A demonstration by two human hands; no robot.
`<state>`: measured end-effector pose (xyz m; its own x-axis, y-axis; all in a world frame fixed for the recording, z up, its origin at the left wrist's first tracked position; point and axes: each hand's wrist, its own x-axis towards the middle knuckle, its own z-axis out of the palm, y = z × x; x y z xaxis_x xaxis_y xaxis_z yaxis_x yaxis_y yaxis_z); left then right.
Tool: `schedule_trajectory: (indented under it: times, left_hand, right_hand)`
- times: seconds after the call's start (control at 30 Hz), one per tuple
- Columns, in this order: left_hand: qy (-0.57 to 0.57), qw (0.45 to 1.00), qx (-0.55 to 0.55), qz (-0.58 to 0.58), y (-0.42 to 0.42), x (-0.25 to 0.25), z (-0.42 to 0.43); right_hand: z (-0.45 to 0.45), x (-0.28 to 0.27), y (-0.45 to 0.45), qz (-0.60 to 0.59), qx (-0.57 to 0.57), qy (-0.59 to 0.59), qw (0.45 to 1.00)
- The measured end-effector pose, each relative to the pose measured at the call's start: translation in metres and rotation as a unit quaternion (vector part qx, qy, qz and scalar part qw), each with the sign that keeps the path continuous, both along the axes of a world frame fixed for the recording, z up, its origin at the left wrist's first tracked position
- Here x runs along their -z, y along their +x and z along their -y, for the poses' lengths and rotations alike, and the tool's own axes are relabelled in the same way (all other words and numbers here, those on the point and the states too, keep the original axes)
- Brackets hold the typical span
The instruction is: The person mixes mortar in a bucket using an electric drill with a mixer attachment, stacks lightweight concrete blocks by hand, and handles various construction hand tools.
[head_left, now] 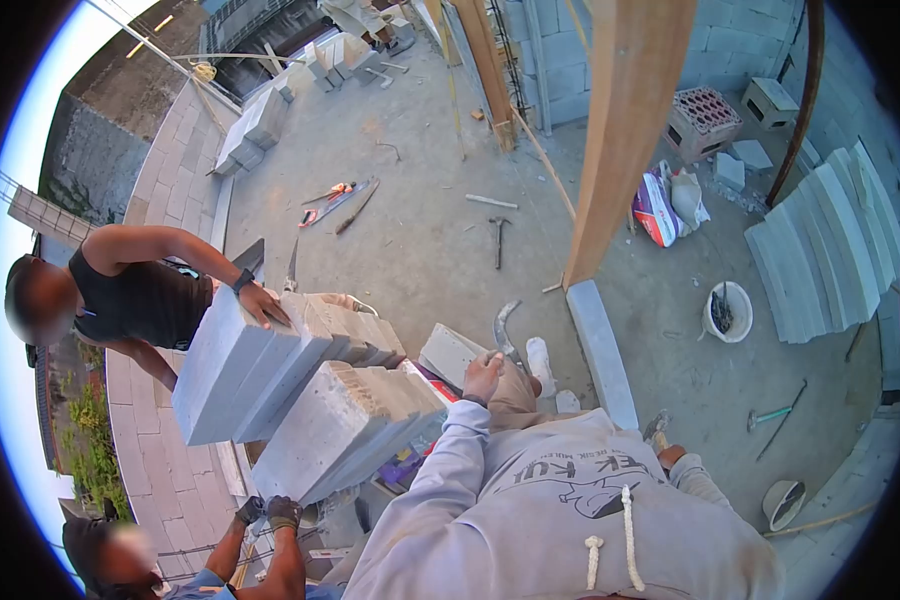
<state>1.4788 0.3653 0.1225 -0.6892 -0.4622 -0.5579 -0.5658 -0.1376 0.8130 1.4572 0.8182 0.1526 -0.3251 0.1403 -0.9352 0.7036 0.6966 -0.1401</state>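
My left hand (484,377) is closed in front of my lap, beside a grey block (450,355); what its fingers hold, if anything, I cannot make out. Just beyond it is a curved metal tool (507,325). My right hand (672,456) is low at my right side, partly hidden by the hoodie, near a small greyish object (658,426) that is too small to tell. To the left stand large pale blocks (345,425) in upright rows. A co-worker's hand (262,304) rests on the farther row (240,370); another co-worker's gloved hands (282,512) touch the nearer row's lower edge.
A wooden post (630,130) rises ahead, with a long block (602,355) at its foot. A hammer (499,240) and a saw (325,208) lie on the floor. At right are a white bucket (727,312), stacked slabs (820,245) and a bag (656,207).
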Motion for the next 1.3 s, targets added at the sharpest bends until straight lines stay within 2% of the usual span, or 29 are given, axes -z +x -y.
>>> schedule_trajectory:
  times: [0.17,0.23,0.27,0.33,0.37,0.4,0.5,0.57,0.63,0.73,0.83,0.93,1.03,1.1,1.17,1.23,1.3]
  left_hand:
    - [0.045,0.998,-0.032,0.003,-0.054,0.067,0.068]
    - [0.038,0.997,-0.059,0.013,-0.088,0.067,0.098]
    - [0.090,0.994,-0.065,0.011,-0.104,0.096,0.123]
    - [0.030,0.999,-0.010,0.043,-0.141,0.185,0.174]
    - [0.000,0.998,0.016,0.068,-0.152,0.209,0.196]
    - [-0.002,0.999,-0.002,0.032,-0.172,0.183,0.213]
    - [-0.085,0.995,0.047,-0.029,-0.233,0.190,0.304]
    - [0.004,1.000,-0.009,0.006,-0.283,0.094,0.376]
    - [-0.063,0.998,-0.004,0.030,-0.314,0.085,0.455]
    - [-0.075,0.995,-0.059,-0.016,-0.363,0.054,0.552]
    - [-0.099,0.991,-0.091,0.014,-0.399,0.007,0.616]
    - [-0.039,0.981,-0.189,-0.020,-0.410,0.034,0.653]
    - [-0.052,0.978,-0.188,0.078,-0.392,0.066,0.674]
    - [-0.114,0.964,-0.179,0.158,-0.353,0.119,0.687]
    - [-0.111,0.939,-0.189,0.265,-0.315,0.125,0.699]
    - [-0.066,0.908,-0.290,0.294,-0.277,0.147,0.714]
    - [-0.049,0.880,-0.382,0.277,-0.270,0.145,0.733]
  right_hand:
    - [0.049,0.035,-0.067,-0.002,-0.091,0.046,0.995]
    - [0.078,0.049,-0.106,-0.005,-0.117,0.069,0.991]
    - [0.101,0.050,-0.127,-0.007,-0.123,0.081,0.989]
    - [0.149,0.056,-0.171,-0.013,-0.138,0.099,0.985]
    - [0.176,0.062,-0.194,-0.015,-0.143,0.107,0.984]
    - [0.206,0.067,-0.217,-0.019,-0.150,0.111,0.982]
    - [0.285,0.082,-0.275,-0.024,-0.178,0.125,0.976]
    - [0.336,0.082,-0.308,-0.031,-0.195,0.118,0.973]
    - [0.389,0.080,-0.333,-0.030,-0.205,0.100,0.973]
    - [0.462,0.080,-0.377,-0.037,-0.252,0.079,0.964]
    - [0.527,0.085,-0.429,-0.033,-0.312,0.065,0.947]
    - [0.596,0.102,-0.486,-0.023,-0.379,0.057,0.924]
    - [0.665,0.127,-0.557,-0.006,-0.465,0.050,0.884]
    - [0.714,0.142,-0.609,0.009,-0.530,0.043,0.847]
    - [0.764,0.151,-0.658,0.023,-0.599,0.026,0.800]
    - [0.809,0.159,-0.701,0.041,-0.677,0.000,0.734]
    - [0.857,0.163,-0.744,0.045,-0.734,-0.016,0.677]
